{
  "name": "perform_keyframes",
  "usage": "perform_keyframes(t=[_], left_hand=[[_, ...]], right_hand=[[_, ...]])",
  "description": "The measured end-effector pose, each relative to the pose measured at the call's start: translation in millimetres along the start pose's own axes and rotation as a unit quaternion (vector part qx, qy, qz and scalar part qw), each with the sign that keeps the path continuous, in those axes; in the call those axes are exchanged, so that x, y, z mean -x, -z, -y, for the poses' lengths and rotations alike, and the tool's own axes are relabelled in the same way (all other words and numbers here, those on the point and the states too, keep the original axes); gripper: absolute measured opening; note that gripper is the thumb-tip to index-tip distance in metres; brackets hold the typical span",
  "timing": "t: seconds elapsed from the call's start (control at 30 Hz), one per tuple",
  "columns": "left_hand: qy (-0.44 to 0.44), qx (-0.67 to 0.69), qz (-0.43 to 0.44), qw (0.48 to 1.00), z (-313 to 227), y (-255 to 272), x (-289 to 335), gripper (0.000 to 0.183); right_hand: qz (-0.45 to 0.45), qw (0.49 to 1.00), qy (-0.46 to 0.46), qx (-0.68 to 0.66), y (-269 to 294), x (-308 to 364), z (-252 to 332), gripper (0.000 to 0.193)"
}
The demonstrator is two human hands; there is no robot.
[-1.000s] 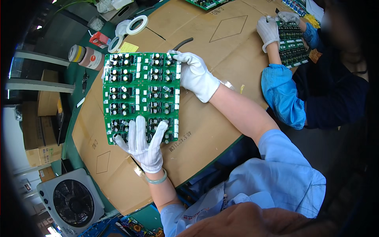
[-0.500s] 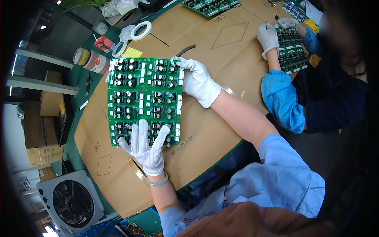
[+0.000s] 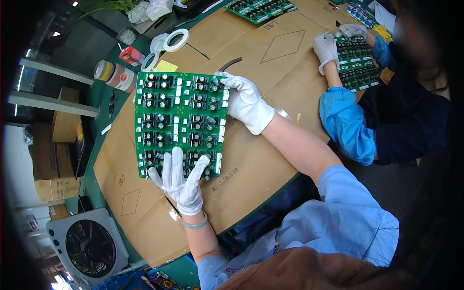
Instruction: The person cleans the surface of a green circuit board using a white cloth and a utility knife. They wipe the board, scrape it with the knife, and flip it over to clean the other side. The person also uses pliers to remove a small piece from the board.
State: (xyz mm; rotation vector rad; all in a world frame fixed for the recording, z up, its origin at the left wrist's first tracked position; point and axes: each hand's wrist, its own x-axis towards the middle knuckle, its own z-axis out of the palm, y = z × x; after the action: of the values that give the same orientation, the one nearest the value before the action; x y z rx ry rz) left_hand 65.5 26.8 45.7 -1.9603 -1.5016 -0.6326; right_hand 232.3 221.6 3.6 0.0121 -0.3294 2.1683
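Note:
A green circuit board panel (image 3: 181,113), filled with rows of black and silver-topped parts and white connectors, is in front of me over the cardboard. My left hand (image 3: 181,186), in a white striped glove, lies across its lower end with the fingers spread over the parts. At the upper right edge of the panel, my gloved right hand (image 3: 249,104) has its fingers closed on the border. A dark curved rod (image 3: 231,63) sticks out beyond those fingertips; whether the hand touches it I cannot tell. The underside of the panel is hidden.
Flattened cardboard (image 3: 251,150) covers the green table. Tape rolls (image 3: 176,40), a jar (image 3: 121,77) and a red carton (image 3: 130,55) stand far left. A fan (image 3: 91,246) is near left. Another panel (image 3: 261,9) lies at the back. On the right, a co-worker's gloved hands (image 3: 326,50) hold a similar panel.
The whole view has shifted slightly. Both my hands keep their places on the panel, which looks tilted a little differently. The co-worker's left hand has moved slightly along their panel.

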Motion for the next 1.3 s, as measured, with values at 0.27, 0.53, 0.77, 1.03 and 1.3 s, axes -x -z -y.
perform_keyframes(t=[0.27,0.53,0.77,1.03,1.3], left_hand=[[0.032,0.010,0.008,0.999,-1.1,5.2,0.2,0.025],[0.048,0.038,-0.004,0.998,-0.6,8.8,-1.0,0.032],[0.040,0.032,-0.022,0.998,4.4,8.7,3.0,0.034],[0.272,0.448,-0.159,0.837,16.0,6.4,8.5,0.035],[0.508,0.568,-0.164,0.627,49.3,16.5,14.5,0.041]], right_hand=[[-0.028,0.999,-0.017,0.000,-3.9,1.8,-0.3,0.026],[-0.041,0.999,-0.003,0.008,1.1,1.1,-2.4,0.027],[-0.021,0.999,0.018,0.025,-5.2,3.3,-4.3,0.021],[0.090,0.993,-0.014,0.078,-4.5,7.9,0.7,0.046],[0.019,0.971,-0.129,0.199,-15.3,7.5,8.3,0.039]])
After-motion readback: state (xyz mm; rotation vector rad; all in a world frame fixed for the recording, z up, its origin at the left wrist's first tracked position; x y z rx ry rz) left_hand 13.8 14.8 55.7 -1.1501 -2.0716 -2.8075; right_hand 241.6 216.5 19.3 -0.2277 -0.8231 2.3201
